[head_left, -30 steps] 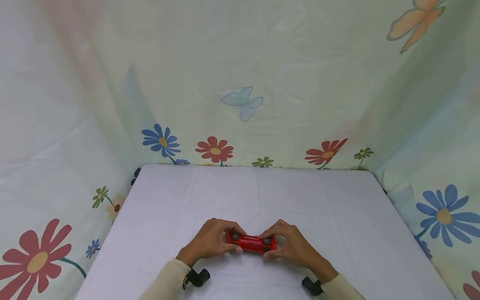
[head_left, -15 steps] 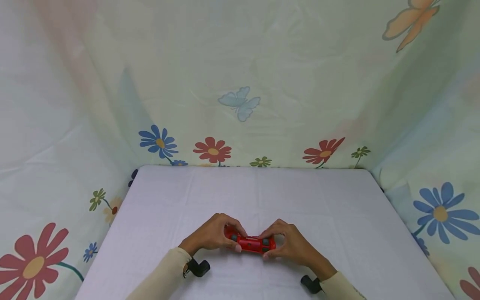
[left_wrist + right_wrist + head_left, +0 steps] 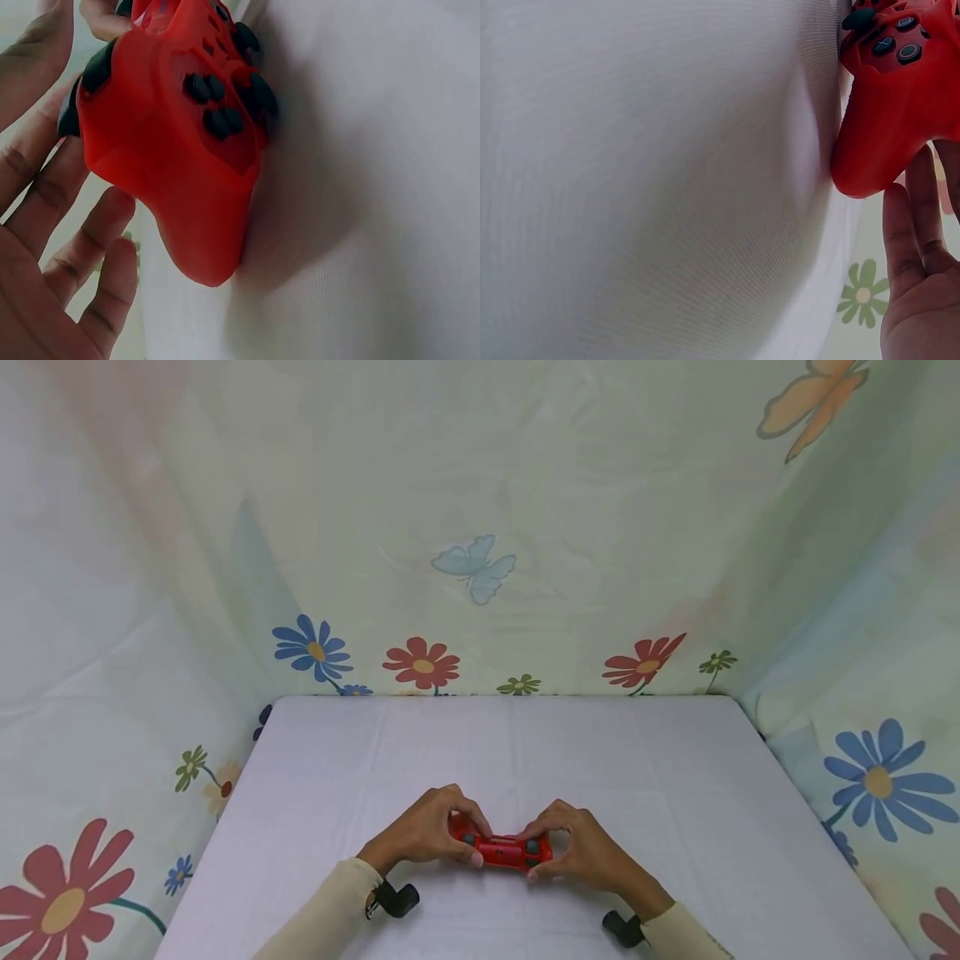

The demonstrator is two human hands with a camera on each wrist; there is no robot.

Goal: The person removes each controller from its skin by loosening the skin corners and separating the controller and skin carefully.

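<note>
A red game controller (image 3: 512, 852) with dark buttons is held between both hands, low over the white cloth. Its shoulder-button edge faces up in the head view. My left hand (image 3: 430, 827) grips the left end, thumb on the near side and fingers on the far side. At the other end, my right hand (image 3: 583, 850) holds it in the same way. The left wrist view brings the controller (image 3: 172, 142) close, its directional pad and thumbsticks toward the cloth, with several fingertips off the left handle. In the right wrist view, fingers (image 3: 922, 217) reach behind the right handle.
The table (image 3: 615, 752) is covered in white cloth. Around it hang pale curtains (image 3: 375, 460) printed with flowers and butterflies. A small black camera (image 3: 397, 900) sits on the left wrist and another black camera (image 3: 622, 930) on the right.
My left hand has shifted slightly away from the body, its knuckles arched higher over the controller's left end. The right hand and controller stay nearly in place. The head view has shifted a little.
</note>
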